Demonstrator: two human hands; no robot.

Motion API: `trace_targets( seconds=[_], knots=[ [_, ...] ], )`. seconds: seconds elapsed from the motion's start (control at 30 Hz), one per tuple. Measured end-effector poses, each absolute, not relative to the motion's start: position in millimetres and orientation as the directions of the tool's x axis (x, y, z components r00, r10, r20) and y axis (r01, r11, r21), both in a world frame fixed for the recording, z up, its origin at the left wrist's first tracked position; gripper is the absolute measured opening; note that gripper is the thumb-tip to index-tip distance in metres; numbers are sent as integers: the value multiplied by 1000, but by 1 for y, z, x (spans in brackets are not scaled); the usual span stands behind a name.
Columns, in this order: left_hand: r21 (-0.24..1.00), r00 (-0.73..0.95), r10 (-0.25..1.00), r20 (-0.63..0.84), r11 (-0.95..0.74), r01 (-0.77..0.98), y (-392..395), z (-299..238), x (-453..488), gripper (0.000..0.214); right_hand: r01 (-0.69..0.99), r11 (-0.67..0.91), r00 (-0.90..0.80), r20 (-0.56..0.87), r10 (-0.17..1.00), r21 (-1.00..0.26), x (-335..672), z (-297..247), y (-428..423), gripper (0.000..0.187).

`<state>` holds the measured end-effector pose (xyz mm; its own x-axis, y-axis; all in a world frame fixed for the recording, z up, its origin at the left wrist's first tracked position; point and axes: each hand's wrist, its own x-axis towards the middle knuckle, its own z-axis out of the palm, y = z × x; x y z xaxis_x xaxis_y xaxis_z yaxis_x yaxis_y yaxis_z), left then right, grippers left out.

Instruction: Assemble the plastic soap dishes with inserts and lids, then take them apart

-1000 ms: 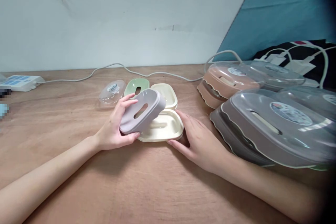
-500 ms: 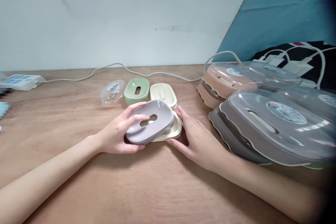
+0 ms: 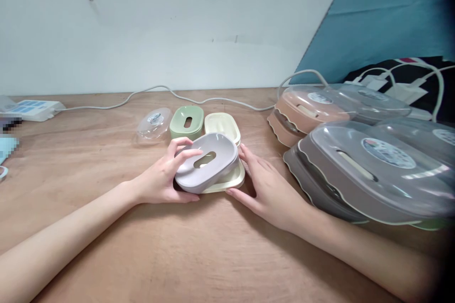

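Landmark: cream tray [image 3: 232, 181], flat on the wooden table [image 3: 213, 255], between my two hands.
Grey dish [image 3: 213, 170]: on top of the cream tray, touching it. It is tilted and sits askew, not flush, and its left end hangs past the tray's left edge.
Long axis: runs from near-left to far-right, and so does the slot in its top. It is skewed against the tray's own length.
Left hand [image 3: 161, 181]: just left of the tray, wrapped round the grey dish's left end, fingers over the rim and thumb low on the near side. This is the hand that carries the dish.
Right hand [image 3: 266, 189]: just right of the tray, flat and spread, holding nothing. Its fingertips are against the right edge; I cannot tell whether they meet the tray alone or the dish too.
Nearer hand: left, already on the dish.
Behind the tray: a second cream tray [image 3: 222, 125] just beyond, then a green dish [image 3: 186, 122] and a clear lid [image 3: 153, 124] further left.
Right of the tray: big covered platters [image 3: 373, 170], well apart.
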<state>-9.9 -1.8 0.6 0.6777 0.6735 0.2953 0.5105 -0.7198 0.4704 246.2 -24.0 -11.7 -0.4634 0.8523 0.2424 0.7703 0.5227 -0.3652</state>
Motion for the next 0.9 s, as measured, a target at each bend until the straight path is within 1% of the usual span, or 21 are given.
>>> trace_targets(
  seconds=[0.1,0.23,0.4,0.47,0.57,0.67,0.73,0.9],
  knots=[
    [514,679,668,304,-715,473,0,2,-11,90,758,537,-478,245,844,-370,246,-11,-24,84],
    [622,718,649,251,-676,394,3,5,-13,87,731,571,-511,255,821,-373,246,-9,-23,82],
    [669,744,637,202,-645,370,1,8,-14,81,733,563,-501,257,827,-382,245,-8,-25,83],
    [670,751,639,165,-631,390,-1,10,-14,76,727,570,-492,288,821,-383,245,-9,-25,83],
    [662,750,649,125,-618,424,-2,10,-13,73,725,592,-500,322,804,-352,244,-9,-26,74],
    [644,740,656,148,-631,432,-2,9,-12,78,725,603,-515,319,796,-333,244,-10,-27,61],
    [624,735,658,164,-646,439,-1,7,-12,77,722,610,-517,330,790,-327,244,-10,-27,59],
    [538,770,619,158,-708,458,0,6,-12,56,736,617,-538,313,783,-279,244,-9,-26,54]
  ],
)
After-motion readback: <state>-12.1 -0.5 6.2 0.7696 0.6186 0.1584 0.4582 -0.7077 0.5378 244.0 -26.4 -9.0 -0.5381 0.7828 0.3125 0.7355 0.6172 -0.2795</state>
